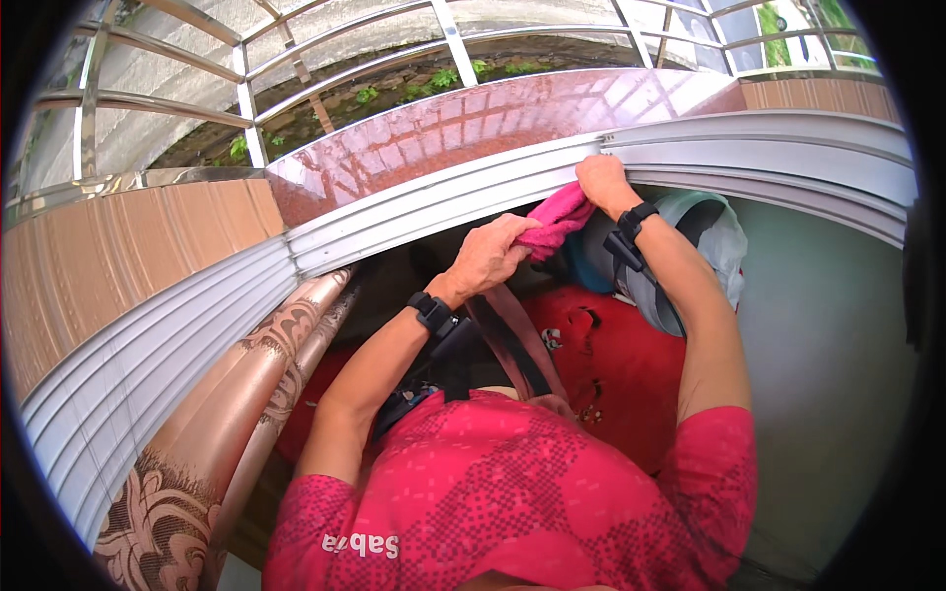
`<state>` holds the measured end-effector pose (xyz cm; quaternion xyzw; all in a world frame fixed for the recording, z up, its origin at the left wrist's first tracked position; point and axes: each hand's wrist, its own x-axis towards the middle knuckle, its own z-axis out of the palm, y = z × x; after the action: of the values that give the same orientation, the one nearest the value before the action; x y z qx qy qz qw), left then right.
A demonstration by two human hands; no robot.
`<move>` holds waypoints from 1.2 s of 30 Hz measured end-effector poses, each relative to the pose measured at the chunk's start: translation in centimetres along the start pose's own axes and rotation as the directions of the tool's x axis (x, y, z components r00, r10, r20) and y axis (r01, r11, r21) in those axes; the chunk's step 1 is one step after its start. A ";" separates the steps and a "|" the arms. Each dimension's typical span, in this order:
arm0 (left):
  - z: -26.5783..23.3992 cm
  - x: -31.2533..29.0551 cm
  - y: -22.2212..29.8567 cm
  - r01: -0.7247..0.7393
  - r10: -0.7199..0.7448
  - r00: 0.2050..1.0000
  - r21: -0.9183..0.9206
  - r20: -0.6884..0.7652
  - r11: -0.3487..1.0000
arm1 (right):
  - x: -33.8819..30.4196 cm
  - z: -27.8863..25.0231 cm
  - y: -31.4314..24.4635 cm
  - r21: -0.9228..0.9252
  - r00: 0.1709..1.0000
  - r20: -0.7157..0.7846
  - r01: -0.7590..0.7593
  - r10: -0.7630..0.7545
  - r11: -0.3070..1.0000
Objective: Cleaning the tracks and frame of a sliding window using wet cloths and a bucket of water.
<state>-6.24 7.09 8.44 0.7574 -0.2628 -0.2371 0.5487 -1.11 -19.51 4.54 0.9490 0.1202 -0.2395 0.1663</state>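
Note:
A bunched pink cloth [558, 219] stretches between my two hands, just inside the white window track [443, 212]. My left hand [490, 254] is closed round its left end. Higher and further right, my right hand [605, 183] makes a fist on the other end, close against the frame where a sliding panel's edge meets the track. Both wrists wear black straps with small dark devices.
A patterned pinkish curtain [212, 433] hangs at the left. Below my right forearm stands a bucket with a pale plastic liner [724, 246], beside a red mat [631, 394]. Beyond the reddish stone sill [443, 128] runs a metal railing [345, 94]. Greenish glass [828, 345] is at the right.

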 end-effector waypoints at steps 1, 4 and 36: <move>-0.2 0.0 0.5 -0.003 0.003 1.000 -0.031 0.011 1.000 | 0.3 -0.1 0.1 -0.019 0.999 0.041 0.027 -0.026 0.999; -0.3 -0.3 0.6 0.040 -0.040 0.999 -0.069 -0.003 0.997 | 0.0 -0.3 -0.2 0.050 1.000 0.002 0.028 -0.028 0.998; -12.4 -12.5 -3.5 0.588 -0.329 0.722 0.290 -0.609 0.755 | 4.7 -5.1 -26.0 0.814 0.937 -0.301 0.348 -0.174 0.465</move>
<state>-7.06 24.99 9.56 0.9417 0.0502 -0.0845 0.3219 -2.97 6.94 -0.30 0.8927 0.1443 -0.2053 -0.3744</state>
